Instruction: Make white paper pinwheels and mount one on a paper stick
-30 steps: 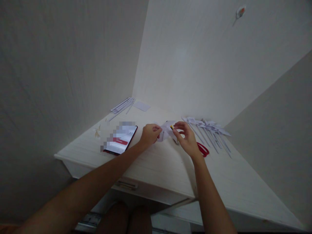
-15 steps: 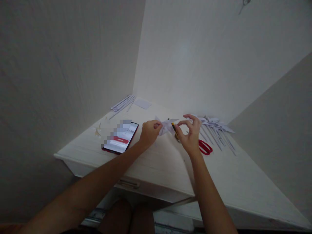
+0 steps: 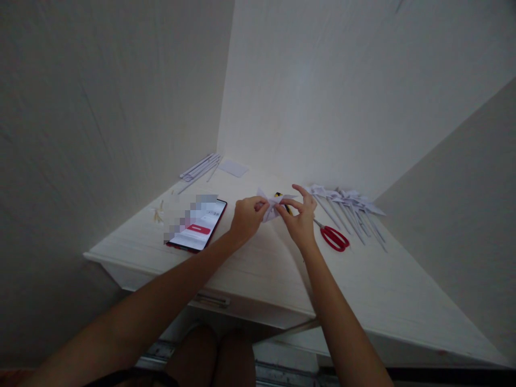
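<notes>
Between my hands is a white paper pinwheel (image 3: 271,213) with folded points, held above the table. My left hand (image 3: 247,217) is closed, pinching the pinwheel's left side. The thumb and index finger of my right hand (image 3: 301,221) are pressed together at its middle, with the other fingers raised. Whether something small sits in that pinch is too fine to see. Just behind the pinwheel and my right fingers shows a yellow and black object (image 3: 288,210), partly covered. Red-handled scissors (image 3: 334,238) lie right of my right hand.
A phone (image 3: 197,228) with a lit screen lies on the white table (image 3: 250,269) at left. Rolled paper sticks (image 3: 200,167) and a paper piece (image 3: 234,168) are at the back left. Several pinwheels on sticks (image 3: 355,203) lie at the back right. Walls enclose the table's back.
My right hand has moved left, from apart beside the pinwheel to pinching at its middle. The scissors show more fully. My left hand keeps its hold.
</notes>
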{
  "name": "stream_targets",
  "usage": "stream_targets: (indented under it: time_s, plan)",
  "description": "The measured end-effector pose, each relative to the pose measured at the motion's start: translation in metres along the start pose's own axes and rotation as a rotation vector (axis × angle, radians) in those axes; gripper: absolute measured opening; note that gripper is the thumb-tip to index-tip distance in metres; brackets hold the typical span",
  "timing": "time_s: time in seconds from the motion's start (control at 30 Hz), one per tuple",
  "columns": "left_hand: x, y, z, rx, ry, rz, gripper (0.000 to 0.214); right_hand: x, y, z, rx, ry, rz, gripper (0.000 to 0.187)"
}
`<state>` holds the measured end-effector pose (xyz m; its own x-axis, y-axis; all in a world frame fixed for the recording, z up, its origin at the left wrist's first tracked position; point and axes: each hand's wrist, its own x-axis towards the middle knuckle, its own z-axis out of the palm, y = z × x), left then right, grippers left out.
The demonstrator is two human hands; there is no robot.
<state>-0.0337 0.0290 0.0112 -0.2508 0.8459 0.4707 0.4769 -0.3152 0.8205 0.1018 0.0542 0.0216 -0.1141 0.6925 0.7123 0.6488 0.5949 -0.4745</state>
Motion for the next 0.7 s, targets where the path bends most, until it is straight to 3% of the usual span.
stream_targets:
  time_s: [0.43,0.7]
  plan:
    - [-0.0023,-0.0024,0.0038,-0.004,-0.026,0.043,0.014,0.0006,0.0032,0.0012,0.052,-0.037,-0.047,0.012]
    - [-0.0026,-0.0007,0.0044,-0.030,-0.009,0.008,0.015,-0.0022,-0.0044,0.0014,-0.072,-0.046,-0.006,0.007]
